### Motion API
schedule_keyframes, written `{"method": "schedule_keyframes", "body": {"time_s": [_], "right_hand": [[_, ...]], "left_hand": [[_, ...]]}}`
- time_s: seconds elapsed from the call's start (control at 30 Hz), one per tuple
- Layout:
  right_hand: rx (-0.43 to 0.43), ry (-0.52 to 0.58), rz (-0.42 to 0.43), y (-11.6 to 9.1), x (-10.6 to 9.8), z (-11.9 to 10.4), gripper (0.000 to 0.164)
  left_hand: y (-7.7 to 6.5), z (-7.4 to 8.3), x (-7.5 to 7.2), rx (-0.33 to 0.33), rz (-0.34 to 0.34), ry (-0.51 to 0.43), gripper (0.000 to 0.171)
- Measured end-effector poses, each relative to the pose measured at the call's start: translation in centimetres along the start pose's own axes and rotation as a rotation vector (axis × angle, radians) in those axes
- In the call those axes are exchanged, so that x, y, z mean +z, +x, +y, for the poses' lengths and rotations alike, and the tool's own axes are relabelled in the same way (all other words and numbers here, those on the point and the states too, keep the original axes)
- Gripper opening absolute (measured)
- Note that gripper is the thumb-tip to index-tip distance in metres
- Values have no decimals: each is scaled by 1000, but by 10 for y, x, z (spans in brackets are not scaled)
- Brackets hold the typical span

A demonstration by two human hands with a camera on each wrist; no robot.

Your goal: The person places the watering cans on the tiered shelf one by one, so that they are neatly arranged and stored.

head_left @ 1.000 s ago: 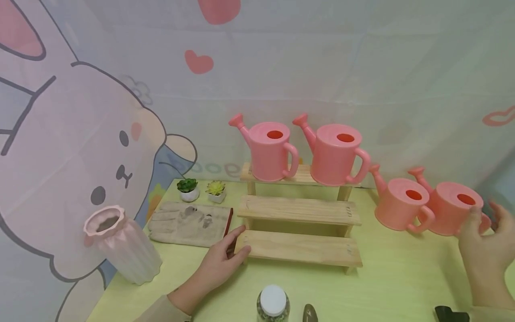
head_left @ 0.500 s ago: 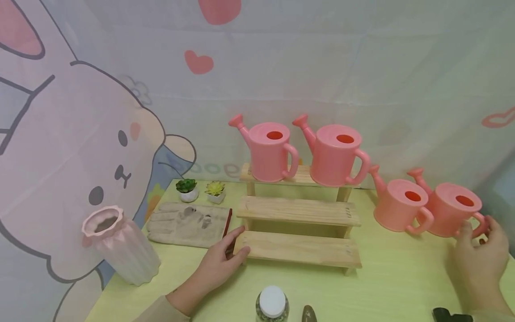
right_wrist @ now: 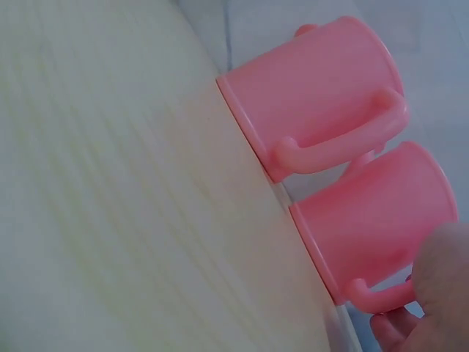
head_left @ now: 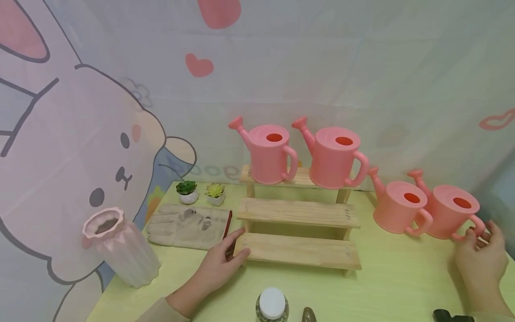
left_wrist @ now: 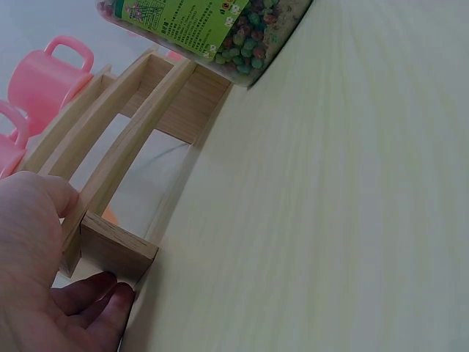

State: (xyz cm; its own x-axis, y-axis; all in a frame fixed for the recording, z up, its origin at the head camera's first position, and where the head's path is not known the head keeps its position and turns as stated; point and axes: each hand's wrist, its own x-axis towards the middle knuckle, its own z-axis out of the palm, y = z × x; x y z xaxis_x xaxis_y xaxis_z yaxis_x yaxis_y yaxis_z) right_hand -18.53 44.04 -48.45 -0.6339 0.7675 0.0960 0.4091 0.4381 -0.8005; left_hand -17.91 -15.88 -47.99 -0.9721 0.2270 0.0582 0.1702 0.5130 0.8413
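A three-step wooden shelf stand (head_left: 299, 212) stands mid-table. My left hand (head_left: 219, 264) grips the left end of its lowest board, thumb on top; in the left wrist view the fingers (left_wrist: 110, 312) bend by the end leg. At the far right, my right hand (head_left: 480, 259) holds the handle of a pink watering can (head_left: 448, 212). The right wrist view shows that can's handle (right_wrist: 381, 299) between thumb and fingers, its base on the table. A second pink watering can (head_left: 400, 208) stands just left of it. Two more pink watering cans (head_left: 268, 154) sit on the top board.
Left of the stand lie grey work gloves (head_left: 189, 226), with a dark green potted succulent (head_left: 187, 192) and a yellow-green one (head_left: 215, 193) behind. A ribbed vase (head_left: 130, 255) stands farther left. In front are a white-capped jar (head_left: 272, 305), a brown rounded object (head_left: 309, 315) and a black object (head_left: 450, 315).
My right hand has moved in from the right and a little down, and its fingers have closed round the rightmost can's handle. The left hand has stayed on the stand.
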Motion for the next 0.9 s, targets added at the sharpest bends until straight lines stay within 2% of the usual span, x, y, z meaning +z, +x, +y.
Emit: {"method": "schedule_keyframes", "body": {"time_s": [0.27, 0.57, 0.7, 0.8, 0.9], "right_hand": [[-51, -84, 31, -2, -3, -3, 53], [63, -64, 50, 1, -6, -3, 51], [111, 44, 73, 0, -9, -6, 43], [102, 142, 111, -2, -12, -11, 31], [-20, 252, 195, -4, -13, -17, 25]], "left_hand": [[-1, -1, 0, 20, 8, -7, 58], [-1, 0, 0, 10, 8, 7, 58], [0, 0, 0, 8, 9, 7, 58], [-1, 0, 0, 6, 11, 10, 58], [-1, 1, -1, 7, 11, 12, 59]]}}
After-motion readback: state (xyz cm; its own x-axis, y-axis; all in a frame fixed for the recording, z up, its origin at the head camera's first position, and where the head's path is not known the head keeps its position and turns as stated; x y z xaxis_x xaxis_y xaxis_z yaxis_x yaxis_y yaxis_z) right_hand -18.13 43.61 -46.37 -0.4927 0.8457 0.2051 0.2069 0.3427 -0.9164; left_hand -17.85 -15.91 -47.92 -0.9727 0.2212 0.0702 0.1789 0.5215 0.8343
